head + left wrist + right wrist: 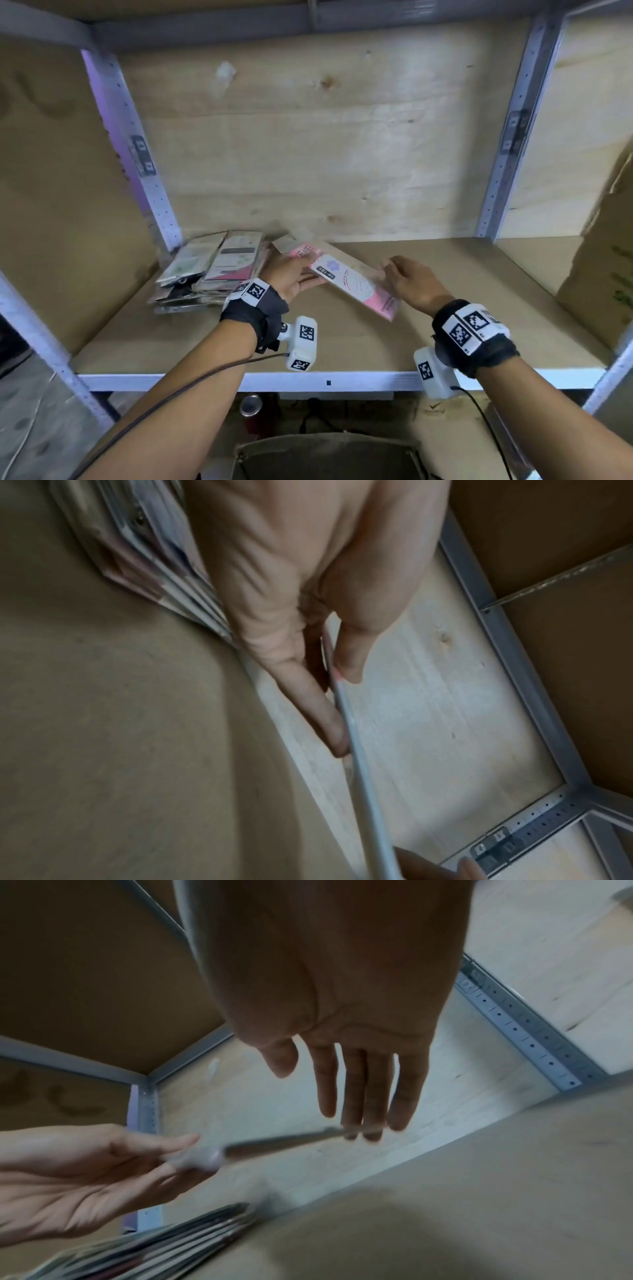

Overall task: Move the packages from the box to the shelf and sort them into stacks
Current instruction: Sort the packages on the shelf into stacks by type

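**Pink package held over the shelf**

The left hand [291, 275] holds a flat pink package [346, 279] by its far left end, thumb on top and fingers [308, 704] underneath, pinching the thin edge. The package hangs just above the shelf [445, 329], running from far left to near right.

The right hand [414, 284] is at the package's right side. Its fingers [363, 1096] are straight and relaxed, not curled round anything; in the right wrist view the tips reach the package's end, though the blur hides whether they touch it.

To the left, in the far left corner of the shelf, lies a loose stack [209, 270] of other flat packages, fanned and uneven, some with white and pink faces. The left hand is just beside its right edge.

At the right edge of the shelf stands part of a cardboard box [603, 274]. Pale plywood [325, 137] forms the back wall, framed by grey metal posts [513, 137]. Both wrists carry black straps with white marker blocks. Below the shelf's front rail a red can [251, 407] shows.
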Action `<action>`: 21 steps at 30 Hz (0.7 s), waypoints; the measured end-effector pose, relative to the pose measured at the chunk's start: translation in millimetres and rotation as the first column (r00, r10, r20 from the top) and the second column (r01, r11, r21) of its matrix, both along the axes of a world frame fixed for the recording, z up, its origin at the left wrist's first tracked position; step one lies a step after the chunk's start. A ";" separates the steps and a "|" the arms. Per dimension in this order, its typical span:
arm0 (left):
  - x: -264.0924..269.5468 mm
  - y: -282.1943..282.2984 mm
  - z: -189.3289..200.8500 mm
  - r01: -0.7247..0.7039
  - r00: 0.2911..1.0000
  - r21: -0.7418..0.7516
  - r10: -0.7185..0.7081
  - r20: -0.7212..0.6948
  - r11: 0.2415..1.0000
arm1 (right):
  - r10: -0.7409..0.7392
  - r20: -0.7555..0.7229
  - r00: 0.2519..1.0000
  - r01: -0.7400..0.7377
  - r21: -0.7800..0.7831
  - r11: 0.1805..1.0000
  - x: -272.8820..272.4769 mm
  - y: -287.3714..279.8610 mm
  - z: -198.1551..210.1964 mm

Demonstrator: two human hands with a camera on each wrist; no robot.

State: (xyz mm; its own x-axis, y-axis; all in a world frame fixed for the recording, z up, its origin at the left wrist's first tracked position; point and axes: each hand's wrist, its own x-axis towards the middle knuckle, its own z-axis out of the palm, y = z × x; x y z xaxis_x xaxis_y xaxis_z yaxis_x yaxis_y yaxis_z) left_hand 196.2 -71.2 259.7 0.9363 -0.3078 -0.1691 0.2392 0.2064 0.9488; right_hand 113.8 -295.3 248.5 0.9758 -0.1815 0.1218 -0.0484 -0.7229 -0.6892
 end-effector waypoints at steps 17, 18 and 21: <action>44.6 29.9 -35.0 -0.154 0.984 0.236 0.127 0.124 0.959 | 0.097 -0.157 0.983 -0.107 -0.058 0.993 52.5 -14.8 -22.7; 45.5 35.0 -35.5 -0.124 0.984 0.320 0.074 0.163 0.939 | 0.115 -0.157 0.981 -0.122 -0.036 0.992 53.0 -13.7 -24.6; 46.5 44.4 -35.0 -0.088 0.974 0.496 -0.030 0.224 0.864 | 0.163 -0.154 0.975 -0.164 0.007 0.987 57.0 -10.5 -28.8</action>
